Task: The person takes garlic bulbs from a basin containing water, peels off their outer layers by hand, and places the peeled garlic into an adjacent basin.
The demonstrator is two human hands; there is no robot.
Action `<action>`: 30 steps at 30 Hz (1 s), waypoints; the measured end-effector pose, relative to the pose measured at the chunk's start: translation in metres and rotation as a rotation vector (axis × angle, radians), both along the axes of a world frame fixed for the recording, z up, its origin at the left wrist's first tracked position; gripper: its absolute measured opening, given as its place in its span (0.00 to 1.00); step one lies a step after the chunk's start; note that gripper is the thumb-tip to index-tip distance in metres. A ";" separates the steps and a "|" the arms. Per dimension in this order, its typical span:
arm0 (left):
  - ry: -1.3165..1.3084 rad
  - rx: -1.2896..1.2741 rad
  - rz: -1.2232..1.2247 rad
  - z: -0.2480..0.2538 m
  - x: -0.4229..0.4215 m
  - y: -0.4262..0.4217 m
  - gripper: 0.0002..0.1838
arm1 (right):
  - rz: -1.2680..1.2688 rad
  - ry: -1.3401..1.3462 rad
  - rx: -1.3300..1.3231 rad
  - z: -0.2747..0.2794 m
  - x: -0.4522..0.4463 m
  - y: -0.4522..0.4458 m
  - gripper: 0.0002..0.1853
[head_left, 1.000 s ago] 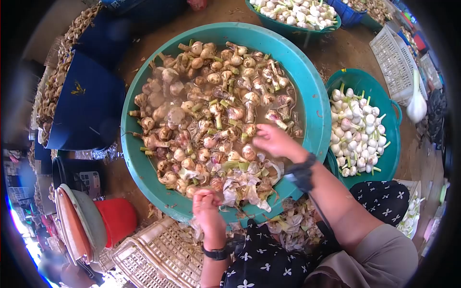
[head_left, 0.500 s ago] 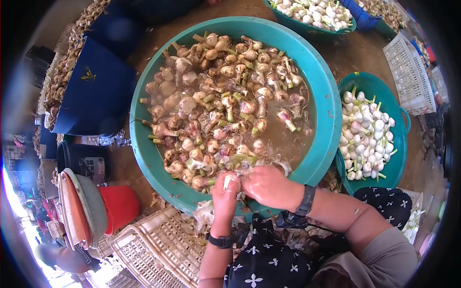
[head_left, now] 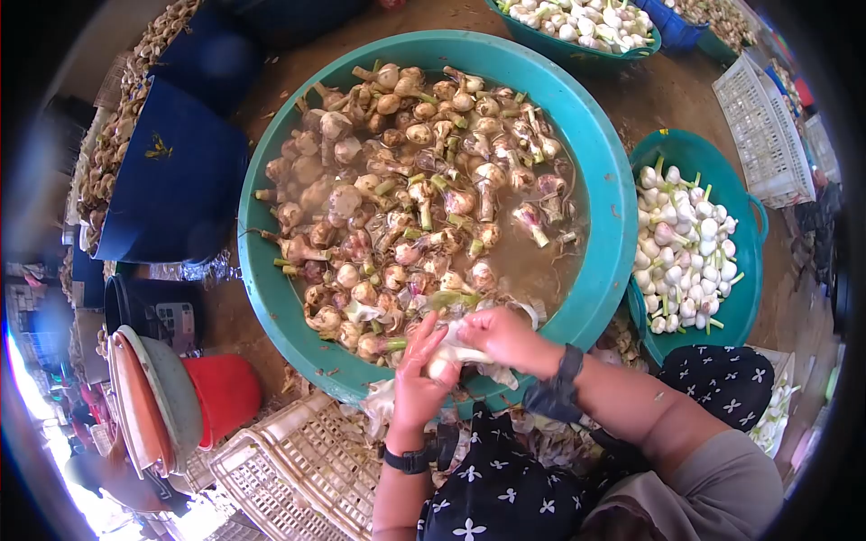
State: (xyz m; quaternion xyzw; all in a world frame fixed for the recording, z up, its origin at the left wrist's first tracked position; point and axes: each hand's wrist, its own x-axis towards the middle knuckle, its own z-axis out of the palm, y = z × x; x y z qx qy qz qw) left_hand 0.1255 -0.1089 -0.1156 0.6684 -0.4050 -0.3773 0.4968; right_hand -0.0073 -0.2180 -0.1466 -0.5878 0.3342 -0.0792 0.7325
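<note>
A large teal basin [head_left: 622, 234] holds brown, unpeeled garlic bulbs [head_left: 419, 194] in muddy water. Over its near rim, my left hand [head_left: 422, 374] is wrapped round a white garlic bulb [head_left: 440, 364]. My right hand [head_left: 501, 338] is closed on pale skin at the bulb's upper side, close to my left fingers. Loose skins float in the basin just beyond both hands. To the right, a green tub [head_left: 753, 270] contains clean white garlic bulbs [head_left: 681, 243].
Another tub of white garlic [head_left: 577, 25] is at the top. A white crate [head_left: 765, 135] stands at upper right. Blue containers [head_left: 171, 180] and a red bucket [head_left: 221, 397] are at left. A cream plastic crate [head_left: 298, 464] and peeled skins lie near my lap.
My right hand has come back from the middle of the basin to my left hand. A white bulb now shows between them, and my left fingers have spread somewhat around it.
</note>
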 end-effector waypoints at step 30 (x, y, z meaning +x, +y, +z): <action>0.820 -0.491 0.529 0.025 0.057 0.063 0.13 | 0.499 -0.131 -0.311 0.050 0.022 0.006 0.25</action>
